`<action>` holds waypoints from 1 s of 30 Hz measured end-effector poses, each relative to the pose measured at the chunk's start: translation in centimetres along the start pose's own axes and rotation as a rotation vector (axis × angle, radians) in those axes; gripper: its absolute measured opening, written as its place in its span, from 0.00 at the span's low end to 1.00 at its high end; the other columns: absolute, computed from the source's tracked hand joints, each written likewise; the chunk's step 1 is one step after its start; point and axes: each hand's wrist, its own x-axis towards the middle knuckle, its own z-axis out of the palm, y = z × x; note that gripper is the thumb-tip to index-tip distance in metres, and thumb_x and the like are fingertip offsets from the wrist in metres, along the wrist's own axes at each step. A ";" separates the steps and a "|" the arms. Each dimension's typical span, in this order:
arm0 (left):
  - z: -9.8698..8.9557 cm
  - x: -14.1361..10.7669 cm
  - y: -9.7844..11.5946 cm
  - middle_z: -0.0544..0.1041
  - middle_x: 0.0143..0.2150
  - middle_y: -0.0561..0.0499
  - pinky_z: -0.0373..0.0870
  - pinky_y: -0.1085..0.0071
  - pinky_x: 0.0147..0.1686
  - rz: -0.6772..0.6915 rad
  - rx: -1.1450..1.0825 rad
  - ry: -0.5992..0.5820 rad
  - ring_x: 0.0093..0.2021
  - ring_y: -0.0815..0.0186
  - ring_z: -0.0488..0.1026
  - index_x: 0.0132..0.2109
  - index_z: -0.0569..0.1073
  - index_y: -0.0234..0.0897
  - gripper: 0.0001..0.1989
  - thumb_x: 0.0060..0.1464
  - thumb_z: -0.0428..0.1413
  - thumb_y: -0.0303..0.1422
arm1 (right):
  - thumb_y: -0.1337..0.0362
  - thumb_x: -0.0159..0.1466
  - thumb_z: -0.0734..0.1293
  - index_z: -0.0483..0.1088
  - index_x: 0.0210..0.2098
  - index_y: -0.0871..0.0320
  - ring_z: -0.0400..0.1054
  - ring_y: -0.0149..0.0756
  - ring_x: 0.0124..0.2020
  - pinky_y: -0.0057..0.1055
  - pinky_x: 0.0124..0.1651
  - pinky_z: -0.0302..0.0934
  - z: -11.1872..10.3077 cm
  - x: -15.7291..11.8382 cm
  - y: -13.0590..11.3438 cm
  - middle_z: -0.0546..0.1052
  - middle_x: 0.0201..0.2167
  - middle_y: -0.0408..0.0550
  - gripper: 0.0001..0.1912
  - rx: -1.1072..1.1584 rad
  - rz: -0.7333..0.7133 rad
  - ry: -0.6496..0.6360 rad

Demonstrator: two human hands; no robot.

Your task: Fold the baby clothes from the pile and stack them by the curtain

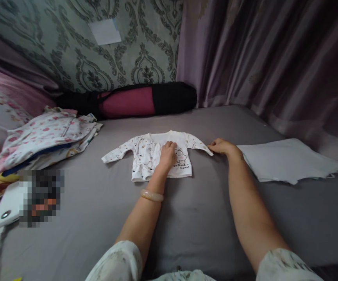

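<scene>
A small white baby shirt [143, 152] lies spread on the grey sheet, its sleeves stretched out to both sides. Small prints cover its left half and sleeves, and a cartoon animal with lettering is on the right half of the front. My left hand [168, 155], below a pale bangle [151, 196], rests on the middle of the shirt with its fingers curled together on the cloth. At the right cuff, my right hand [223, 146] pinches the sleeve end between thumb and fingers.
To the right lies a stack of flat white cloths [288, 160]. Folded printed clothes [51, 130] are piled at the left, above a white device [9, 207] with a cable. A black and maroon rolled bag [127, 102] lies along the wall, beside purple curtains [224, 54].
</scene>
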 end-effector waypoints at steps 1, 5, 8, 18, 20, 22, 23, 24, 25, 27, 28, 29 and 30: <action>-0.2 -0.1 0.2 0.69 0.54 0.40 0.62 0.60 0.55 -0.005 -0.001 -0.002 0.56 0.57 0.65 0.52 0.67 0.35 0.25 0.46 0.47 0.17 | 0.57 0.59 0.66 0.74 0.30 0.58 0.68 0.33 0.28 0.27 0.28 0.56 -0.1 -0.2 -0.1 0.75 0.28 0.47 0.11 0.001 -0.003 -0.009; -1.4 -0.7 1.6 0.71 0.52 0.42 0.63 0.60 0.53 -0.074 0.036 -0.010 0.53 0.55 0.66 0.52 0.69 0.37 0.19 0.54 0.48 0.24 | 0.63 0.56 0.68 0.73 0.28 0.58 0.67 0.32 0.28 0.26 0.28 0.57 -0.1 -0.3 -0.2 0.74 0.25 0.45 0.04 -0.013 -0.045 -0.068; -2.2 -1.2 2.2 0.70 0.53 0.41 0.64 0.58 0.50 -0.173 0.104 -0.045 0.54 0.52 0.64 0.51 0.70 0.37 0.15 0.58 0.49 0.32 | 0.67 0.55 0.68 0.72 0.27 0.58 0.66 0.32 0.27 0.25 0.28 0.58 0.1 0.0 0.3 0.72 0.23 0.43 0.01 0.090 -0.040 -0.049; -3.0 -1.6 1.2 0.68 0.54 0.43 0.64 0.60 0.51 -0.215 0.088 -0.130 0.54 0.53 0.64 0.53 0.71 0.41 0.18 0.56 0.49 0.27 | 0.64 0.64 0.61 0.68 0.49 0.60 0.72 0.38 0.36 0.30 0.35 0.65 0.7 2.2 2.3 0.76 0.39 0.56 0.15 0.709 0.071 0.501; -3.1 -1.6 1.4 0.67 0.55 0.43 0.63 0.59 0.53 -0.214 0.058 -0.137 0.55 0.52 0.64 0.54 0.70 0.42 0.16 0.59 0.50 0.34 | 0.62 0.65 0.60 0.67 0.52 0.61 0.72 0.38 0.38 0.29 0.35 0.65 1.1 2.3 2.3 0.75 0.43 0.56 0.18 0.687 0.049 0.480; -3.0 -1.7 1.7 0.65 0.58 0.42 0.61 0.57 0.55 -0.185 0.035 -0.158 0.58 0.51 0.61 0.55 0.69 0.42 0.19 0.58 0.52 0.41 | 0.60 0.62 0.64 0.63 0.57 0.61 0.72 0.38 0.39 0.28 0.37 0.65 1.5 2.2 2.3 0.75 0.44 0.55 0.24 0.660 -0.012 0.392; -2.9 -1.7 1.8 0.64 0.60 0.42 0.59 0.56 0.57 -0.160 0.031 -0.174 0.61 0.50 0.59 0.56 0.68 0.42 0.21 0.57 0.53 0.43 | 0.61 0.61 0.66 0.62 0.59 0.61 0.71 0.37 0.39 0.28 0.38 0.65 1.6 2.1 2.4 0.75 0.44 0.55 0.28 0.646 -0.052 0.349; -2.8 -1.7 1.8 0.62 0.62 0.42 0.57 0.55 0.59 -0.133 0.031 -0.195 0.63 0.50 0.57 0.57 0.67 0.43 0.23 0.56 0.54 0.44 | 0.63 0.59 0.67 0.60 0.61 0.61 0.71 0.37 0.40 0.28 0.40 0.65 1.6 2.1 2.6 0.75 0.45 0.54 0.31 0.637 -0.093 0.321; -2.7 -1.7 1.9 0.61 0.63 0.42 0.54 0.54 0.60 -0.115 0.032 -0.216 0.64 0.50 0.54 0.57 0.66 0.43 0.24 0.56 0.55 0.44 | 0.66 0.58 0.66 0.58 0.62 0.61 0.71 0.37 0.40 0.28 0.41 0.65 1.6 2.1 2.7 0.75 0.46 0.54 0.32 0.634 -0.125 0.313; -2.6 -1.6 2.0 0.58 0.65 0.42 0.49 0.51 0.63 -0.122 0.034 -0.258 0.67 0.50 0.51 0.58 0.65 0.43 0.24 0.55 0.55 0.43 | 0.70 0.58 0.63 0.57 0.63 0.63 0.71 0.36 0.42 0.28 0.42 0.65 1.6 2.3 3.2 0.75 0.48 0.55 0.32 0.647 -0.146 0.354; -2.6 -1.6 2.0 0.57 0.66 0.43 0.47 0.50 0.63 -0.143 0.030 -0.281 0.67 0.50 0.49 0.58 0.64 0.44 0.24 0.55 0.54 0.42 | 0.72 0.58 0.61 0.57 0.63 0.64 0.71 0.36 0.42 0.28 0.42 0.65 1.5 2.5 3.4 0.74 0.49 0.56 0.32 0.654 -0.140 0.386; -2.7 -1.6 2.0 0.56 0.67 0.43 0.46 0.48 0.64 -0.168 0.023 -0.304 0.68 0.49 0.48 0.58 0.64 0.44 0.25 0.55 0.54 0.41 | 0.73 0.58 0.60 0.56 0.63 0.64 0.71 0.36 0.43 0.28 0.42 0.65 1.5 2.7 3.6 0.73 0.50 0.57 0.32 0.651 -0.128 0.416; -2.9 -1.5 2.0 0.55 0.68 0.44 0.45 0.47 0.64 -0.191 0.017 -0.325 0.68 0.48 0.47 0.59 0.64 0.44 0.25 0.54 0.55 0.40 | 0.73 0.58 0.59 0.57 0.63 0.65 0.71 0.37 0.43 0.28 0.43 0.65 1.5 2.9 3.8 0.73 0.51 0.57 0.32 0.632 -0.114 0.438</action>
